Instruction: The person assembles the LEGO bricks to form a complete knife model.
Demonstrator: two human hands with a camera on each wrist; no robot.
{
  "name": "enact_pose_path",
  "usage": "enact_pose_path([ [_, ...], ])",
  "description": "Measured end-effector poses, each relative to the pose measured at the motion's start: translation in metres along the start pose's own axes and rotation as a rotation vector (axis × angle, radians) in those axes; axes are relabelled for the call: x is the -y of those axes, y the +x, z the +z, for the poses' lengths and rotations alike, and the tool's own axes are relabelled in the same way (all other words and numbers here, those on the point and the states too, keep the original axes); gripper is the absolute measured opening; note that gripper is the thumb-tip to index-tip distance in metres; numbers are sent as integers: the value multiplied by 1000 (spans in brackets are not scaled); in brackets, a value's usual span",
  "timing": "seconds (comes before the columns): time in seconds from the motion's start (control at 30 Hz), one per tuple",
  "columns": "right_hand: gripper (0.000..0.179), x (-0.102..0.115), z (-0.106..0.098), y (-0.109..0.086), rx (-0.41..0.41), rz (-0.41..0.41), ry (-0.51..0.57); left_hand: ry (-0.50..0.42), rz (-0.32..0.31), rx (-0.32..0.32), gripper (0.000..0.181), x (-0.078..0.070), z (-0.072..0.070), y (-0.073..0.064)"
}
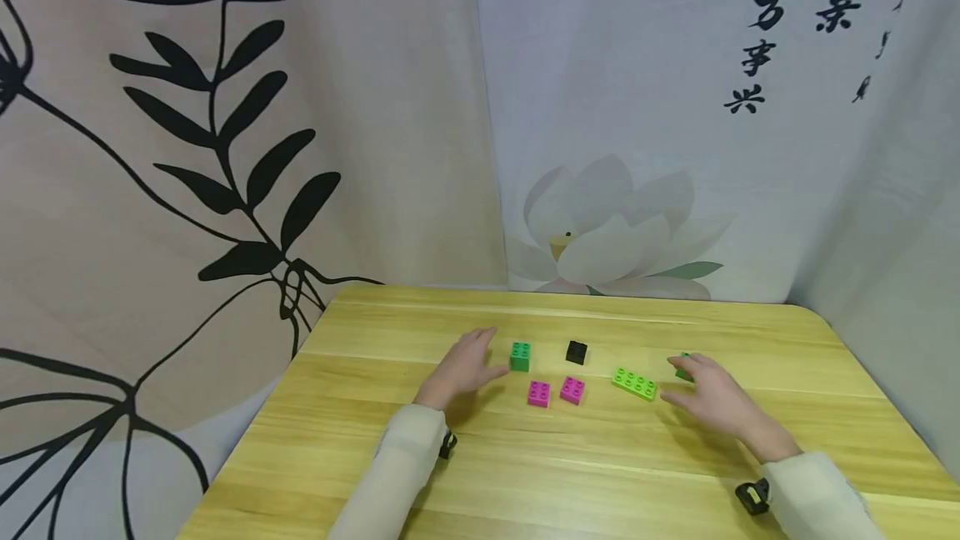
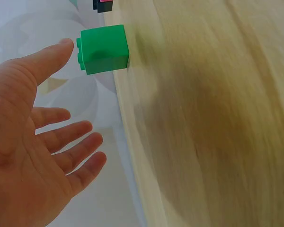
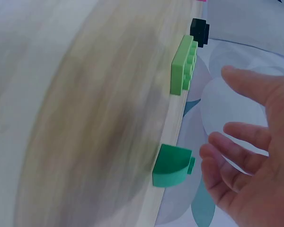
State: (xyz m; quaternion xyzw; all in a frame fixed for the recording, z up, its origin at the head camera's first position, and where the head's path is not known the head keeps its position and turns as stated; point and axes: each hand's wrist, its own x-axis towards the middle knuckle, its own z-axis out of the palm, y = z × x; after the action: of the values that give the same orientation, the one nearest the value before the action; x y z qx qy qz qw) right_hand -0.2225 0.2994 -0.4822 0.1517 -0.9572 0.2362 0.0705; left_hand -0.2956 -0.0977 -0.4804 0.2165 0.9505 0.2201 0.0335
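My left hand point(image 1: 463, 363) hovers over the table with its fingers spread, just left of a green building block point(image 1: 520, 357). In the left wrist view that block point(image 2: 105, 49) is close to the thumb, and the palm holds nothing. On the other side, my right hand point(image 1: 711, 394) is spread above a curved green block point(image 3: 171, 165), which it partly hides in the head view. Left of its thumb lies a long lime-green block point(image 1: 633, 383). Between the hands are two pink blocks point(image 1: 538, 393) and a black block point(image 1: 577, 352).
The blocks stand on a wooden table point(image 1: 600, 473). Behind its far edge hangs a pale curtain point(image 1: 405, 148) printed with dark plants, a lotus and writing. Black straps point(image 1: 752, 496) are visible at both wrists.
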Motion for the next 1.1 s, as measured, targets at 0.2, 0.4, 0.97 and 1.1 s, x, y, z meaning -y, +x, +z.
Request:
enact_pose_path([
  [0.2, 56, 3, 8, 8, 31, -16, 25, -28, -4, 11, 78, -3, 6, 9],
  [0.4, 55, 5, 17, 16, 42, -56, 5, -55, -9, 15, 78, -7, 10, 17],
  [0.97, 54, 7, 34, 34, 136, -30, -70, -139, -43, 62, 74, -5, 17, 34],
  [1.1, 54, 9, 35, 36, 155, -20, -76, -140, -45, 68, 70, -4, 18, 35],
])
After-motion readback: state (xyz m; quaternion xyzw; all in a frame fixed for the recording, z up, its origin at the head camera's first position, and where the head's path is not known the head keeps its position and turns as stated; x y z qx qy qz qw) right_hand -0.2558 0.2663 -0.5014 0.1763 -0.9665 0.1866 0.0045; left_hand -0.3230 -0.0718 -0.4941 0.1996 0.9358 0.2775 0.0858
